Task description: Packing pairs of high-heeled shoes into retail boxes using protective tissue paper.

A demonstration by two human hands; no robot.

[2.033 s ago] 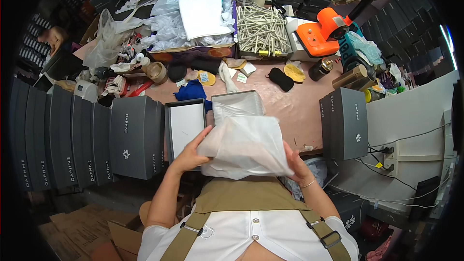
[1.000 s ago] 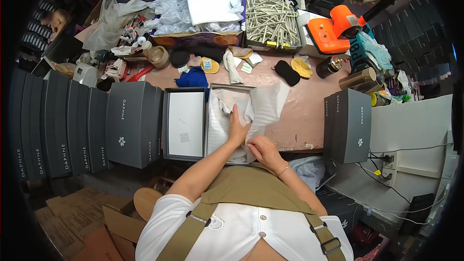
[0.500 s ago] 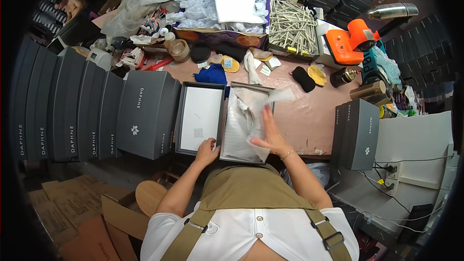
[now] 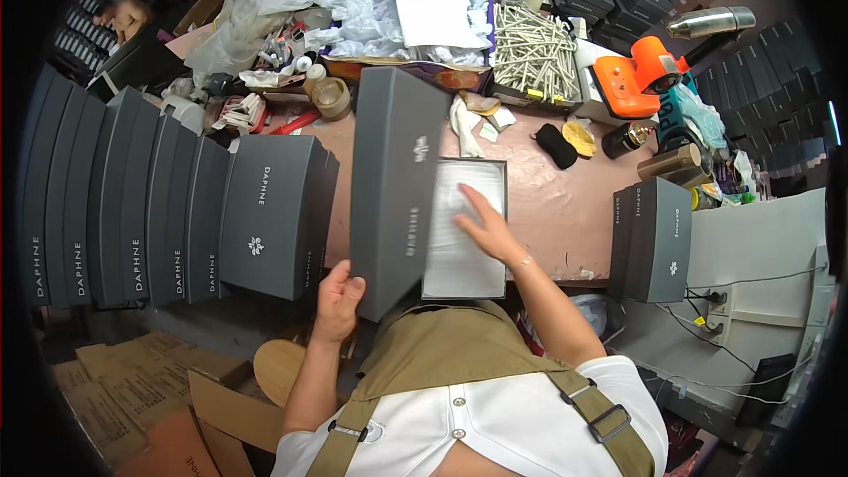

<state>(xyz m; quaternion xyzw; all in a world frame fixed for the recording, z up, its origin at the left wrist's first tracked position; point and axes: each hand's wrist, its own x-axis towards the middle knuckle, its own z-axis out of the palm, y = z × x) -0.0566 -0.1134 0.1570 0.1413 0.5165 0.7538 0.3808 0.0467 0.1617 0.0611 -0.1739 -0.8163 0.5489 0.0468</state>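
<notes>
My left hand [image 4: 339, 302] grips the lower left edge of a dark grey shoebox lid [image 4: 393, 194], which stands tilted up with its outer face toward the right. Beside it on the pink tabletop lies the open box bottom [image 4: 506, 212], whose far and right rims show. White tissue paper [image 4: 459, 269] lies smooth over whatever is inside, so the contents are hidden. Over the paper, my right hand [image 4: 484, 225] rests or hovers with fingers stretched out, holding nothing. The lid's left part covers some of the box's left side.
Closed grey shoeboxes [image 4: 269, 212] stand in a row at left, others [image 4: 654, 238] at right. Behind are a carton of crumpled tissue [image 4: 358, 9], a box of paper sticks [image 4: 534, 49], an orange device [image 4: 625, 84], a black pad [image 4: 555, 146] and a dark canister [image 4: 625, 140].
My left hand has lifted the lid from lying flat and tilted it toward the box. The tissue sheet, raised before at my right hand, now lies flat over the contents.
</notes>
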